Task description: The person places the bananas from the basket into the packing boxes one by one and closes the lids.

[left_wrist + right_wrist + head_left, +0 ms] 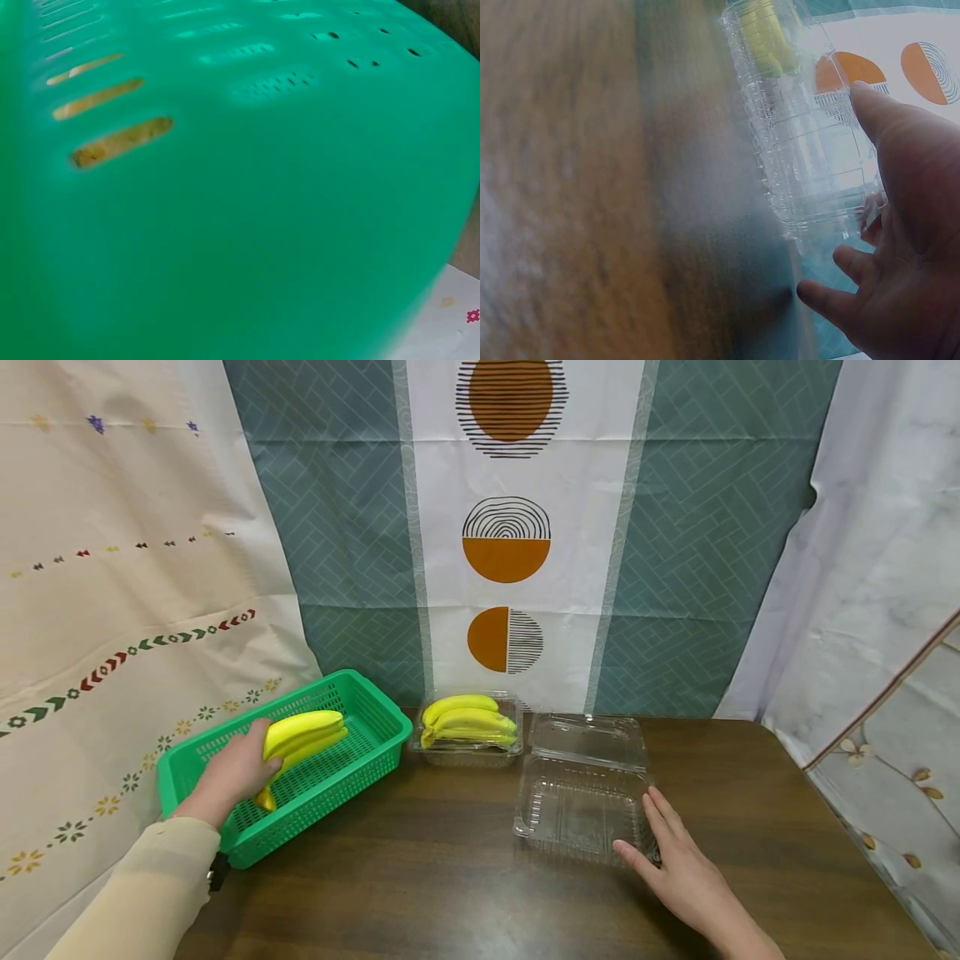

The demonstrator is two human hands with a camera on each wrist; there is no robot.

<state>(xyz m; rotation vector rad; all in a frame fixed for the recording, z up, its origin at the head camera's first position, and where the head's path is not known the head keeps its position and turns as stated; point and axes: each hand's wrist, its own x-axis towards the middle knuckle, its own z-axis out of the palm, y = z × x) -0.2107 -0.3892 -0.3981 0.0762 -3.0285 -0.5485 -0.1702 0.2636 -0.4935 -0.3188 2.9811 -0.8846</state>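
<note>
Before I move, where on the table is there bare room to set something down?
The table is bare in front between the green basket and open container, and right of the right hand. It's crowded at the back, where the banana-filled container sits close to basket and open lid.

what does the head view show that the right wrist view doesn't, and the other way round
Only the head view shows the green basket, the left hand and the held bananas in its grip.

Only the right wrist view gives a close, low look at the underside of the right hand.

Both show that hand beside the open box, plus the boxed bananas, the table and the printed cloth.
</note>
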